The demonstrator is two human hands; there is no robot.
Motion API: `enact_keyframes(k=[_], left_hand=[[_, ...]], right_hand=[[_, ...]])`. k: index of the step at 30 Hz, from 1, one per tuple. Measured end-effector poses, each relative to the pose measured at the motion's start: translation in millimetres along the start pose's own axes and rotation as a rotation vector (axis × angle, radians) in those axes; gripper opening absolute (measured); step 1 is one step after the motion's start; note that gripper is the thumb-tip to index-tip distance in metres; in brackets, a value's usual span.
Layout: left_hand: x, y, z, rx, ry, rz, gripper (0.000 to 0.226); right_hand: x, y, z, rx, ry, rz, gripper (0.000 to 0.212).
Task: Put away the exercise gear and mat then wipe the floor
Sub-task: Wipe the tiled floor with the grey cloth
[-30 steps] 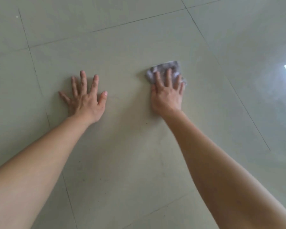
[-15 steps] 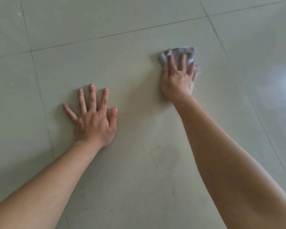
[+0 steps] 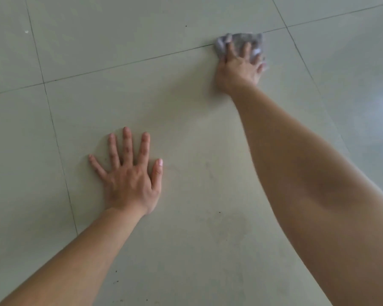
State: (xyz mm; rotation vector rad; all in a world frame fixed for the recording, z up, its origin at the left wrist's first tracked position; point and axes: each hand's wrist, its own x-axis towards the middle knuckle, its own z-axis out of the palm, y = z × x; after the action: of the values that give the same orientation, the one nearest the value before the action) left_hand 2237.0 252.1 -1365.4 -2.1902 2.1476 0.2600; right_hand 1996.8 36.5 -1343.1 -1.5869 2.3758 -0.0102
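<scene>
A small crumpled grey cloth point(image 3: 241, 40) lies on the pale tiled floor point(image 3: 186, 120), right at a dark grout line. My right hand point(image 3: 239, 67) presses down on the cloth with the arm stretched far forward, the fingers spread over it and covering most of it. My left hand point(image 3: 128, 173) rests flat on the floor nearer to me, fingers apart, holding nothing. No exercise gear or mat is in view.
Dark grout lines point(image 3: 53, 120) cross the floor at the left and far side. Small dark specks point(image 3: 219, 212) dot the tile near me. A bright glare point(image 3: 376, 107) lies on the tiles at the right.
My right hand has pushed the cloth further away from me, up to the grout line. My left hand has stayed planted on the floor.
</scene>
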Motion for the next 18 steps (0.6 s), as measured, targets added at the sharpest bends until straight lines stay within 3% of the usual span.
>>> enact_keyframes(k=[4,8,10,15,18], left_hand=[[0,0,1,0.014,-0.005,0.004,0.068],[-1,0,0,0.018,-0.006,0.003,0.069],[-1,0,-1,0.013,-0.005,-0.002,0.069],[-2,1,-1,-0.008,0.005,-0.011,0.069],[-2,1,-2,-0.015,0.006,-0.017,0.068]], right_hand=[[-64,-62,23,-0.064,-0.061,-0.539,0.053],[-80,-34,23,-0.079,-0.152,-0.871,0.048],[-62,10,10,-0.041,-0.098,-0.756,0.048],[-55,130,-21,0.036,-0.027,-0.031,0.052],[-99,130,-6,0.026,-0.027,-0.01,0.054]])
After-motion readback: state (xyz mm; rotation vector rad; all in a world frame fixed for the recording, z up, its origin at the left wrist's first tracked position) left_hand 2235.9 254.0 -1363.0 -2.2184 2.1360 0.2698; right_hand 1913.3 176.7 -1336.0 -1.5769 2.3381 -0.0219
